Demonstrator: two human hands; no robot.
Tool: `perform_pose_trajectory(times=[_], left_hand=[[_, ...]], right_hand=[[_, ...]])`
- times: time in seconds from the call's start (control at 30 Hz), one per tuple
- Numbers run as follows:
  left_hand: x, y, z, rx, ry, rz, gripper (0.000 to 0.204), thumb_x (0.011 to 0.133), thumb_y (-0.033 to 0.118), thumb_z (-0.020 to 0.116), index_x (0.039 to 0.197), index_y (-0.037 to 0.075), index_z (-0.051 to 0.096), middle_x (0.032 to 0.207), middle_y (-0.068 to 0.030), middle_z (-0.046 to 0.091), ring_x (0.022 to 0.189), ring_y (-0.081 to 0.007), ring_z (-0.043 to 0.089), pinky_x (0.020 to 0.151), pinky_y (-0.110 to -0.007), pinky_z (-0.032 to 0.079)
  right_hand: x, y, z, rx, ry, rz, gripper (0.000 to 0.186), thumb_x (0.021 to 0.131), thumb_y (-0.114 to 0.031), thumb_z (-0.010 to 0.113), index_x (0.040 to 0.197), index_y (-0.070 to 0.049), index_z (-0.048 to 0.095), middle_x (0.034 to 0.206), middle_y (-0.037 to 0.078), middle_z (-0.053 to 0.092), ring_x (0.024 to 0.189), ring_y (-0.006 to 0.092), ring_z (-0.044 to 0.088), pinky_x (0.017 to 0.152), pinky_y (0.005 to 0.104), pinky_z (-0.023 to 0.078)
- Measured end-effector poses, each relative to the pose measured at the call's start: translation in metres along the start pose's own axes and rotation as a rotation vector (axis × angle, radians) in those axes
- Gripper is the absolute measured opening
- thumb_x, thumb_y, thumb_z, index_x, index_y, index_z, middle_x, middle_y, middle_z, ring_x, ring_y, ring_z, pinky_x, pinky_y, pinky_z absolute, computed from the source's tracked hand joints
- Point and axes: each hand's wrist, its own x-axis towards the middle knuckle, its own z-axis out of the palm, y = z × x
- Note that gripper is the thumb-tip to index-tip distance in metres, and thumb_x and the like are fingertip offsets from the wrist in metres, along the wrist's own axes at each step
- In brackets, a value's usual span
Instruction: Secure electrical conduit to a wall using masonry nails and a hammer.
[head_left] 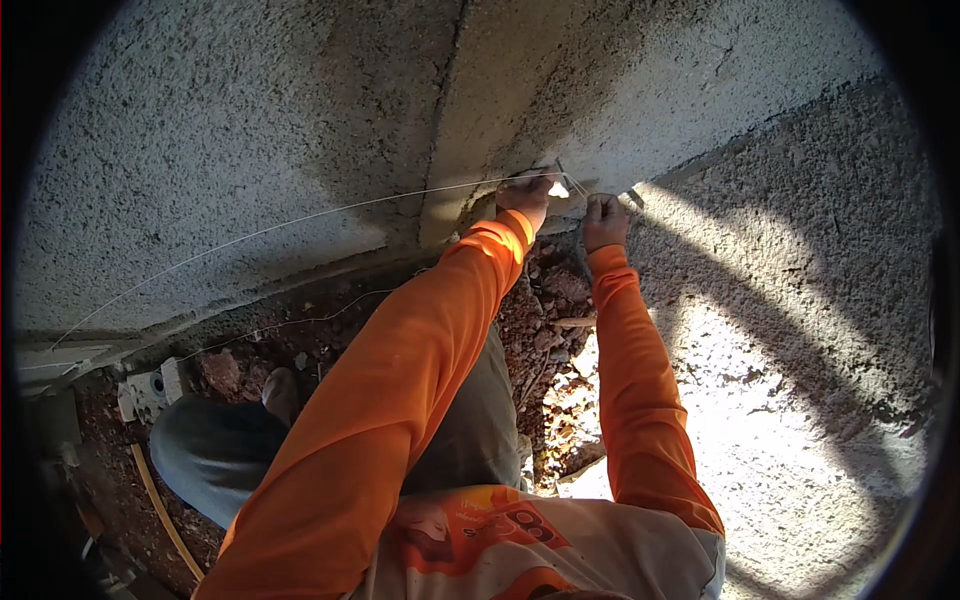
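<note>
A thin pale string (pixel 300 217) arcs from the lower left across the rough wall to a small nail-like piece (pixel 560 167) where the walls meet. My left hand (pixel 526 196) is closed right beside that piece, with the string passing over its fingertips. What its fingers pinch is partly hidden. My right hand (pixel 604 222), a little to the right, has its fingers pressed together on a short stretch of string that runs down from the nail-like piece. Both arms reach forward in orange sleeves.
A rough wall (pixel 800 230) with patches of sun rises on the right. Broken stones (pixel 222 372) and soil lie along the wall's foot. A grey-white block with a round hole (pixel 150 388) stands at the left, near a wooden strip (pixel 165 510). Another loose string (pixel 290 326) trails low.
</note>
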Motion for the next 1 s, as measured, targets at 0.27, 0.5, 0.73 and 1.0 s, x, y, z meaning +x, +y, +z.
perform_pose_trajectory(times=[0.27,0.5,0.73,1.0], left_hand=[[0.018,-0.009,-0.016,0.225,-0.037,-0.077,0.039,0.077,0.032,0.055,0.103,0.003,0.054,0.104,-0.0092,0.054,0.092,-0.0201,0.052,0.081,-0.030,0.040],[0.016,-0.013,-0.019,0.372,-0.125,-0.175,0.023,0.077,0.027,0.053,0.088,0.007,0.058,0.087,-0.0041,0.054,0.067,-0.0114,0.048,0.051,-0.026,0.041],[0.001,0.014,-0.046,0.054,-0.310,-0.437,0.016,0.080,0.019,0.049,0.067,0.010,0.050,0.048,0.0033,0.041,0.032,-0.0086,0.028,0.034,-0.024,0.022],[-0.024,0.037,-0.049,-0.139,-0.515,-0.169,0.022,0.085,0.018,0.045,0.097,0.002,0.055,0.089,-0.0086,0.061,0.041,-0.0030,0.036,0.039,-0.018,0.031]], right_hand=[[-0.045,-0.104,0.001,-0.187,-0.407,-0.577,0.011,0.079,-0.011,0.044,0.075,-0.001,0.047,0.070,0.015,0.049,0.070,0.0334,0.051,0.053,0.0393,0.041],[0.039,-0.116,-0.036,0.506,-0.295,-0.027,0.015,0.083,-0.018,0.049,0.079,-0.003,0.052,0.059,0.000,0.048,0.051,0.0056,0.042,0.047,0.0204,0.036],[-0.003,-0.017,0.003,0.212,-0.025,0.155,0.015,0.081,-0.018,0.050,0.079,-0.003,0.053,0.059,0.006,0.052,0.051,0.0130,0.048,0.049,0.0278,0.040],[-0.054,-0.093,0.012,-0.001,-0.176,-0.301,0.009,0.076,-0.014,0.048,0.080,-0.006,0.049,0.070,0.017,0.053,0.065,0.0355,0.051,0.057,0.0397,0.041]])
